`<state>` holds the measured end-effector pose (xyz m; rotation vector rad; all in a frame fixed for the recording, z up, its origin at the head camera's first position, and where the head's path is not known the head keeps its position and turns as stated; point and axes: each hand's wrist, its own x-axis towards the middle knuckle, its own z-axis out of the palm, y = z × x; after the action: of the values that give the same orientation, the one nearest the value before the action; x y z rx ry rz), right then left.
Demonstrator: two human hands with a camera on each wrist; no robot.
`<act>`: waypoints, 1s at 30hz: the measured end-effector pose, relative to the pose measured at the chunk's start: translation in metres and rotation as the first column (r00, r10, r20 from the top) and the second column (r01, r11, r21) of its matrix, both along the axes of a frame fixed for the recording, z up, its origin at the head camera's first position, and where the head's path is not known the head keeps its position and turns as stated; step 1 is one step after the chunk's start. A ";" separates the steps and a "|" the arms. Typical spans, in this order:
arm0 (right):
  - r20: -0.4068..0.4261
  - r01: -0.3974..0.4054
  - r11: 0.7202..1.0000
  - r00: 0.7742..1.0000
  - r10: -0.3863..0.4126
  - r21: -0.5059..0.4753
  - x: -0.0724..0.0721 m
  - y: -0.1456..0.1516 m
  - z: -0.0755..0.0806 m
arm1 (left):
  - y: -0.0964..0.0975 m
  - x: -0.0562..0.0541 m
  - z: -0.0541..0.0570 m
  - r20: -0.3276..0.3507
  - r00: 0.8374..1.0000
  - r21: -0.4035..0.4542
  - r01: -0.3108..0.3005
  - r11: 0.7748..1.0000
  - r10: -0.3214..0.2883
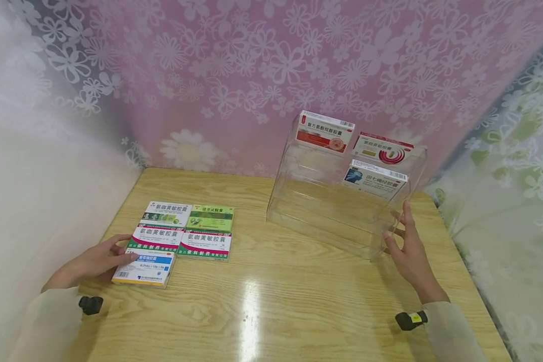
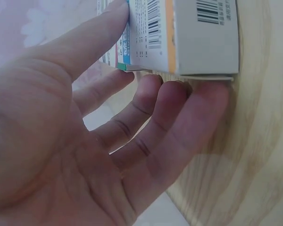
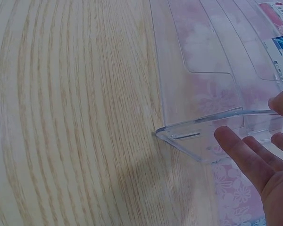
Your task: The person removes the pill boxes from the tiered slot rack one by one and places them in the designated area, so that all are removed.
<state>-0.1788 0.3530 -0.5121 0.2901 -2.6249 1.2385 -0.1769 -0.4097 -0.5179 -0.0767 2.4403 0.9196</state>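
Observation:
My left hand (image 1: 100, 259) is at the front of the boxes on the left. Its thumb lies on the top face of a blue-and-white medicine box (image 1: 146, 269), with the other fingers curled against the side; the left wrist view shows this box's barcoded end (image 2: 205, 40). At the right end of a clear plastic tiered display stand (image 1: 317, 211), my right hand (image 1: 407, 254) holds the side wall, thumb on its edge and fingers along the outside. Three medicine boxes stand on the tiers: a red-and-white one (image 1: 323, 134), a pink-striped one (image 1: 384, 150) and a white-and-teal one (image 1: 374, 180).
Beyond the blue-and-white box lie a white-and-green box (image 1: 165, 215), a green box (image 1: 210, 218) and two pink-and-green boxes (image 1: 156, 239), side by side on the wooden table (image 1: 271, 291). A pink floral curtain (image 1: 253, 75) hangs behind, with pale cloth on both sides.

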 end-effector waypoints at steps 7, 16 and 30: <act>-0.008 0.001 1.000 1.000 -0.001 -0.017 0.003 0.001 -0.001 | 0.004 0.000 0.003 0.016 1.000 0.009 -0.019 1.000 0.018; -0.006 0.006 1.000 1.000 -0.006 -0.008 0.002 -0.002 0.001 | 0.009 -0.009 0.015 -0.132 0.989 -0.189 0.046 0.981 -0.071; -0.014 0.013 1.000 1.000 -0.013 -0.008 0.001 -0.003 0.001 | 0.164 -0.076 0.090 -0.624 0.764 -0.037 0.184 0.982 -0.166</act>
<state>-0.1775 0.3496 -0.5112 0.2794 -2.6057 1.2377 -0.2527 -0.2460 -0.4280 0.5518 2.9665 1.0053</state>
